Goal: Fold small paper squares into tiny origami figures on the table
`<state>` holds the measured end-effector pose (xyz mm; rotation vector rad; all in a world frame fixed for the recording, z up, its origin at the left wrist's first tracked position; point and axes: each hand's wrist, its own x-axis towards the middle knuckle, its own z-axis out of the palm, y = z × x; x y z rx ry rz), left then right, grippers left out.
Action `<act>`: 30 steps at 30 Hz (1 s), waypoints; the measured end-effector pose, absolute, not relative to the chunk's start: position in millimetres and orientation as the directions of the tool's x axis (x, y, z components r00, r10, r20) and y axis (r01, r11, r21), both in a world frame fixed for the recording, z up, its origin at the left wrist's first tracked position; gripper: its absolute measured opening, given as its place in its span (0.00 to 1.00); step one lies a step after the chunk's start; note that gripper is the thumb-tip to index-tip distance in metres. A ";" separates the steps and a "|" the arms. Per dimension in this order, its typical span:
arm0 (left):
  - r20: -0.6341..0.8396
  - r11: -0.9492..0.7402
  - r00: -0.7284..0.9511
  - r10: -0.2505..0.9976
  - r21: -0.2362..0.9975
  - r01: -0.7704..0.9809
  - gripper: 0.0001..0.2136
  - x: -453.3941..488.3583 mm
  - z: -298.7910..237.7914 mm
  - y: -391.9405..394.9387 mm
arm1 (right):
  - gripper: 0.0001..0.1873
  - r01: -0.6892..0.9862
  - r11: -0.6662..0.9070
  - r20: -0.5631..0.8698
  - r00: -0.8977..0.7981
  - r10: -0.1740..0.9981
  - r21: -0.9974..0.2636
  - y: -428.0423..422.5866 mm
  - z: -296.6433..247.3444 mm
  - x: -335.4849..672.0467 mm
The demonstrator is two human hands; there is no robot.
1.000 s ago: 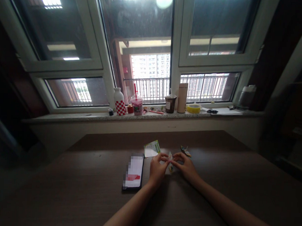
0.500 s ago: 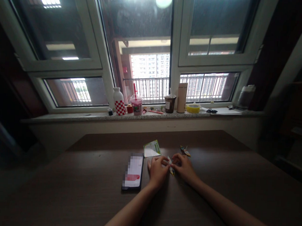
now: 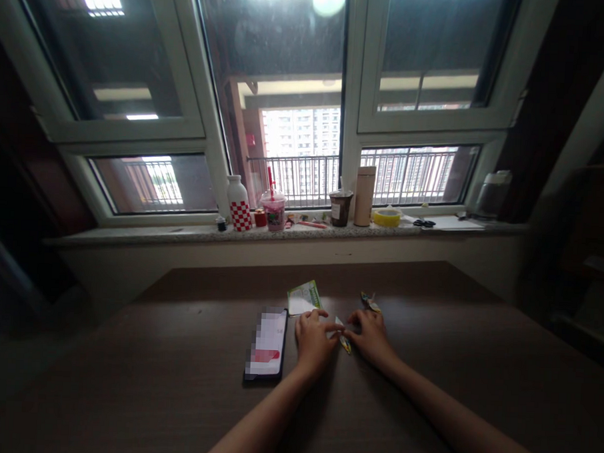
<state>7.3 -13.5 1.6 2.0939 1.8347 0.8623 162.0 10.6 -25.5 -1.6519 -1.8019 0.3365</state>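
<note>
Low over the brown table, my left hand [image 3: 314,339] and my right hand [image 3: 371,336] meet at a small, narrow piece of folded paper [image 3: 345,345], white with yellow and dark printing. The left fingers reach its upper end from the left, with the index finger stretched toward it. From the right, my right thumb and fingertips close on its side. Part of the piece is hidden by the fingers. A second folded paper piece [image 3: 371,303] of similar colours lies just beyond my right hand. Past my left hand rests a flat green-and-white sheet of paper [image 3: 303,299].
A smartphone [image 3: 267,345] with a lit screen lies left of my left hand on the table [image 3: 150,380]. On the windowsill [image 3: 191,234] stand a checkered bottle [image 3: 240,210], a pink cup [image 3: 274,210], a dark drink cup [image 3: 339,209], a tan flask [image 3: 364,196], yellow tape [image 3: 386,218] and scissors [image 3: 424,223].
My fingers have shifted slightly around the folded paper. The left index finger is straighter, and the right fingers have come down a little. The phone and sheet have stayed put.
</note>
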 end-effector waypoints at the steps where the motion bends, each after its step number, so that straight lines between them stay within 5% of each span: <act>1: 0.273 -0.197 0.056 0.960 0.521 0.831 0.07 6.6 2.8 -13.9 | 0.10 0.791 0.162 0.288 0.019 0.957 -0.590 10.6 -25.5 161.8; 30: 0.173 -0.250 0.209 0.962 0.259 0.933 0.15 -11.5 6.2 -6.2 | 0.07 0.832 0.175 0.168 -0.101 0.981 -0.526 11.2 -15.4 165.0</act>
